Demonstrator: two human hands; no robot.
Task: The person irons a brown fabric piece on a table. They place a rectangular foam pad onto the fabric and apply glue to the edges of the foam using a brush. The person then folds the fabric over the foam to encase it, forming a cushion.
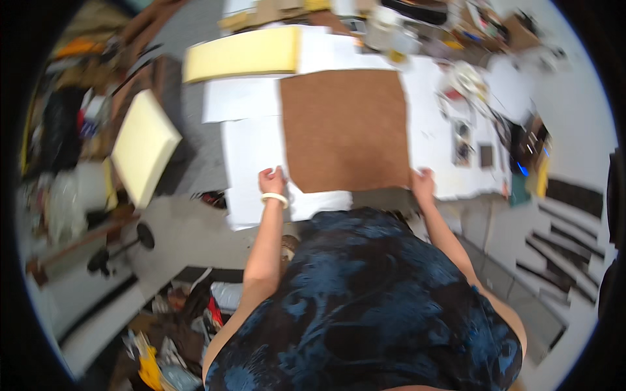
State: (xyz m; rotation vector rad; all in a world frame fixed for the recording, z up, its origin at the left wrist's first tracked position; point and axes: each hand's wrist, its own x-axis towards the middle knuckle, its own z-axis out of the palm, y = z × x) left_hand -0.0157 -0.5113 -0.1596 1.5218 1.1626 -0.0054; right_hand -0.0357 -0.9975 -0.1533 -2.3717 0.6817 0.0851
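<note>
A brown, felt-like cloth, roughly square, lies flat on white sheets that cover the table. Just outside the cloth's near left corner is my left hand, a pale bangle on its wrist. Its fingers are half curled and a little apart, with nothing seen in them. My right hand is at the near right corner, its fingers bent in and touching the cloth's edge. How much of the corner they pinch is partly hidden.
A cream foam slab lies behind the cloth at left; another foam block leans farther left. Jars stand at the back. Small tools and a white cord bundle lie at right. Bags and scraps fill the lower left.
</note>
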